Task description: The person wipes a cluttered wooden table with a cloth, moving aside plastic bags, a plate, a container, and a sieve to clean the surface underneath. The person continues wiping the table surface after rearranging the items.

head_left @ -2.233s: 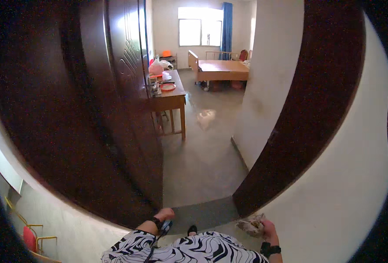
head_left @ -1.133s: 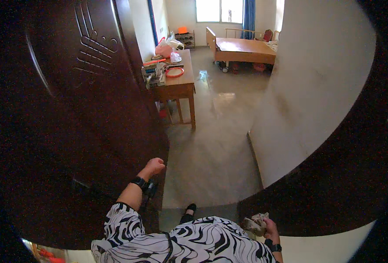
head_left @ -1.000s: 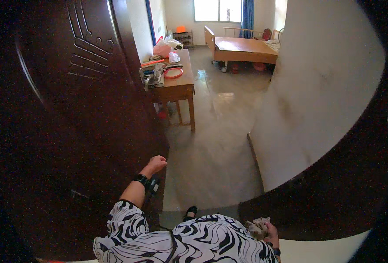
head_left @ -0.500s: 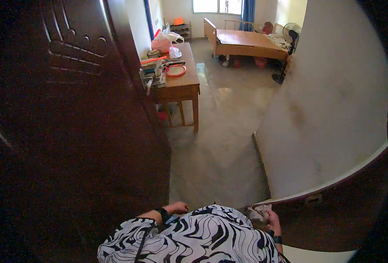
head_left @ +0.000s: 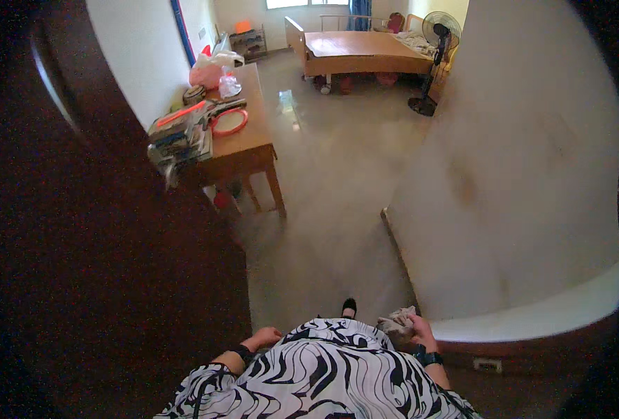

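A crumpled greyish cloth [head_left: 395,323] is gripped in my right hand [head_left: 423,333], low in front of my body beside the end of the white wall. My left hand [head_left: 266,338] hangs at the other side, near the edge of the dark brown door [head_left: 149,279]. Its fingers are loosely curled, and no object shows in them. Both wrists wear dark bands. Between the hands, the toe of a black shoe [head_left: 350,305] pokes out past my black-and-white patterned top [head_left: 344,363].
Through the doorway runs a grey floor [head_left: 323,230]. Along the left stands a wooden table [head_left: 250,133] with bags, papers and a red-rimmed round item [head_left: 230,122]. A wooden bed [head_left: 369,56] and a standing fan [head_left: 435,63] are farther back. The white wall [head_left: 512,209] borders the right.
I have moved forward into the doorway; table, bed and fan appear shifted left, and a shoe has come into view. The cloth stays in my right hand.
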Action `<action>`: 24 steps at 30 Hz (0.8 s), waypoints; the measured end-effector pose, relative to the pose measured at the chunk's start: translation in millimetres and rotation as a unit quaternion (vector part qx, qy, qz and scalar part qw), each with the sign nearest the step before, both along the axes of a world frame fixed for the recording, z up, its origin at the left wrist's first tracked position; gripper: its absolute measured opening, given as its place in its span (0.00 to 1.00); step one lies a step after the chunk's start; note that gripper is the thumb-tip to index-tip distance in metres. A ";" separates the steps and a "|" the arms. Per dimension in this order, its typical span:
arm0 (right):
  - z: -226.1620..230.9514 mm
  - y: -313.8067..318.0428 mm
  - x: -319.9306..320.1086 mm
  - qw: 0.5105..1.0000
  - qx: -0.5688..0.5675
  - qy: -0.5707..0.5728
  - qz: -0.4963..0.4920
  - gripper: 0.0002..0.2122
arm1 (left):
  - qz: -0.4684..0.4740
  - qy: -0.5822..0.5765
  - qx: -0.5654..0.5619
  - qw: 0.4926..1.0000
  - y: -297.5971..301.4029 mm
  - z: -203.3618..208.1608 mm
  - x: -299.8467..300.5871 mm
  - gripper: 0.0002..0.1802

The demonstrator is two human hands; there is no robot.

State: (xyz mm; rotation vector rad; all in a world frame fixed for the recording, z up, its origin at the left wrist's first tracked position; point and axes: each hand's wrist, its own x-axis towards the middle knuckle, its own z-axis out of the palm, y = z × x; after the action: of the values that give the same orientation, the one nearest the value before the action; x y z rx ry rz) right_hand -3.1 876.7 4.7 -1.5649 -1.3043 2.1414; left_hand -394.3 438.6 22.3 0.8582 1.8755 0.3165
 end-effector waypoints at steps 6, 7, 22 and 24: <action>117.2 63.2 -127.6 0.998 -0.050 0.003 0.048 0.14 | 0.094 -0.007 0.026 0.995 67.4 0.0 -52.0 0.23; 119.4 77.5 -143.8 0.997 -0.053 0.037 0.047 0.14 | 0.104 -0.015 0.064 0.992 84.0 5.7 -62.4 0.22; 145.4 244.1 -407.0 0.990 0.014 0.054 0.127 0.11 | 0.396 -0.014 0.124 0.910 240.4 107.7 -268.5 0.15; 103.9 269.5 -405.7 0.981 0.112 0.081 0.136 0.09 | 0.423 -0.044 0.250 0.870 269.4 128.7 -326.0 0.12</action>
State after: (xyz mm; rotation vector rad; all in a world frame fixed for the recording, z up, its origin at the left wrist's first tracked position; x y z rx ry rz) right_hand -408.9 1146.2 108.6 -1.1558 -1.7148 2.1262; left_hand -720.2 707.9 151.0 0.2620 2.0192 1.4048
